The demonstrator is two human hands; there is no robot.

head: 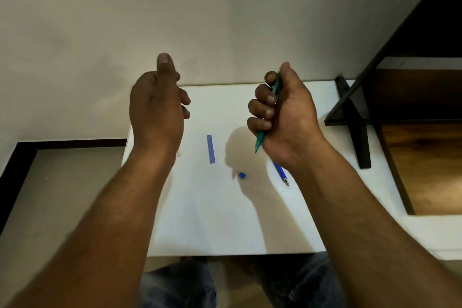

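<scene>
My right hand is raised above the white table and grips a green pen in its fist, the lower end poking out below the little finger. My left hand hovers at the table's left edge, thumb up, fingers loosely curled, holding nothing. On the table lie a long blue pen barrel or cap, a small blue piece and a blue pen partly hidden under my right wrist, its metal tip pointing toward me.
A dark wooden shelf frame with a crossed brace stands at the table's right side. A pale wall rises behind the table. My knees in jeans show below the table's near edge. Floor lies to the left.
</scene>
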